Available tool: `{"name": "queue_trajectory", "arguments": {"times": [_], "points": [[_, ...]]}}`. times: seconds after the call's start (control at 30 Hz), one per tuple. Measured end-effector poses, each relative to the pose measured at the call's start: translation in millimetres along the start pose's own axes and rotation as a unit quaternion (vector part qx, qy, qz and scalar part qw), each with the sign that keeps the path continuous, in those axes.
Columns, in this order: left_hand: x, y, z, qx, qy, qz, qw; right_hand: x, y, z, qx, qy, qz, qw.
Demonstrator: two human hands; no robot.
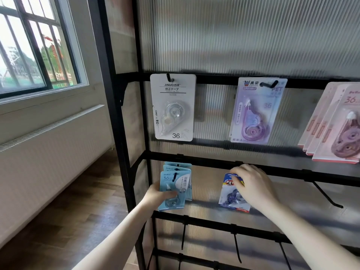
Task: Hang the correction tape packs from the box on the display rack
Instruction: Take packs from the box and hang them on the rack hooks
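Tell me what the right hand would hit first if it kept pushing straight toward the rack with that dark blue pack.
Probably the ribbed back panel behind the dark blue pack that the right hand grips; depth is unclear from this one view.

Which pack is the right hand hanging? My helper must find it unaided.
On the black display rack, take the second bar, below the white pack. The right hand grips a dark blue pack, alone right of the light blue packs.

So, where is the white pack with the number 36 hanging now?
The white card pack hangs on the upper rail's leftmost hook, left of the purple card pack and above the light blue packs.
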State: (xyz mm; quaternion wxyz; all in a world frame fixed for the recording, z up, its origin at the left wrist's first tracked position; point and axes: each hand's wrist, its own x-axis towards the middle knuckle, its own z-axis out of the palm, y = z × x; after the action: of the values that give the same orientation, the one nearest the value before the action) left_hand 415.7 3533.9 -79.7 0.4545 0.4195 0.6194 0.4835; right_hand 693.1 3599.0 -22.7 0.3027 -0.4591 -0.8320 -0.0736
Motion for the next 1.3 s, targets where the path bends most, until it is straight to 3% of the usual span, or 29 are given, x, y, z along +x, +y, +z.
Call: {"name": "queue_trajectory", "arguments": {"times": [0.43,0.7,0.93,1.3], "points": [[-14,6,5,0.071,0.103,0.096,0.988,-13,-1,-9,-0.066,-0.016,-0.023,0.997],[-37,-4,7,0.246,0.152,0.153,0.945,-39,3,-12,-0.1,0.022,-0.007,0.995],[-63,-19,24,0.251,0.166,0.142,0.943,-70,20,-19,-0.113,0.009,0.012,0.993],[-126,-79,126,0.362,0.157,0.047,0.918,-176,91,-9,-0.065,-0.118,0.054,0.989]]}}
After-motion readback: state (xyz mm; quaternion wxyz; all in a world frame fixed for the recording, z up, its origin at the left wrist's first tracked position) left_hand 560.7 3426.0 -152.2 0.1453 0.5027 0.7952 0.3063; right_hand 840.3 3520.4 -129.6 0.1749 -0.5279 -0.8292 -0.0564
